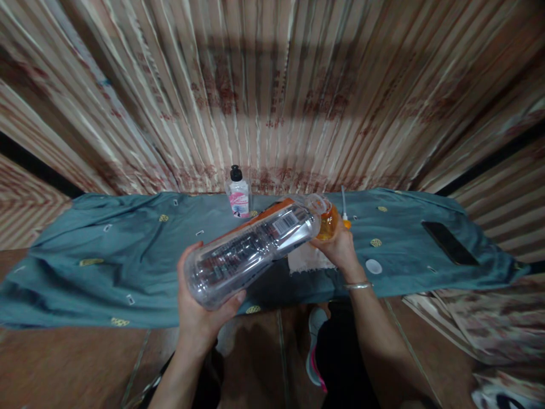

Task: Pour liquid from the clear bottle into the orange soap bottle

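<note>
My left hand (200, 318) is wrapped around the base of a large clear plastic bottle (238, 255) with a printed label and a barcode. The bottle lies tilted across the view, its neck towards the upper right. There my right hand (339, 250) grips a smaller bottle with orange liquid (327, 220). The two bottle mouths are close together; I cannot tell whether they touch. Just behind my right hand, a pump top (346, 218) with a pale tube and an orange head rests on the cloth. Under the bottles lies a pale fabric piece (310, 261).
A small clear bottle with a black cap and pink label (239, 196) stands at the back. Right of my hands are a round white cap (373, 266) and a dark phone (449, 243). The table has a green cloth (140, 250); a striped curtain (272, 102) hangs behind.
</note>
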{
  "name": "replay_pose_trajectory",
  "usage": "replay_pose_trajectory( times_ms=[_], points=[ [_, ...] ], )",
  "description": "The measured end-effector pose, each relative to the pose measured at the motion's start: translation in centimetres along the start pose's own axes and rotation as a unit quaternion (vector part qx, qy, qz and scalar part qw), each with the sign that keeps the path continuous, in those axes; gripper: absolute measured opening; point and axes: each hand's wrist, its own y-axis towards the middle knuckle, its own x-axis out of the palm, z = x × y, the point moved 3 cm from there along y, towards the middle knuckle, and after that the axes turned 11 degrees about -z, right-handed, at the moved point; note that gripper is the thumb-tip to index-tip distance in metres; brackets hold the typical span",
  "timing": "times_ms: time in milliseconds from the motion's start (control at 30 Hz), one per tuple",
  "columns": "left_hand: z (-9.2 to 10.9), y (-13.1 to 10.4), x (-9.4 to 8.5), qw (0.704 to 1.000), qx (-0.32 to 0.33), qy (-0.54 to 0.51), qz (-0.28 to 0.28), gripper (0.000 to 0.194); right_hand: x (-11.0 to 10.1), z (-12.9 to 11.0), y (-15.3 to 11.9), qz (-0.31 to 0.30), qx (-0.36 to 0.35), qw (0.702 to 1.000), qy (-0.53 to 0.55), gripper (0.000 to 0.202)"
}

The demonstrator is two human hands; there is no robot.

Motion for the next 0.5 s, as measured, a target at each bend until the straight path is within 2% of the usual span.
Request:
replay_pose_trajectory(
  times_ms=[200, 500],
  points=[
    [-0.76, 0.46, -0.70, 0.999, 0.019, 0.010, -0.029, 0.103, -0.14, -0.28, 0.03, -0.006, -0.005, 1.000, 0.006, 0.092],
    [0.23, 0.01, 0.04, 1.000, -0.007, -0.017, 0.000, 0.102, -0.11, -0.36, -0.02, -0.002, 0.008, 1.000, 0.016, 0.093]
  ],
)
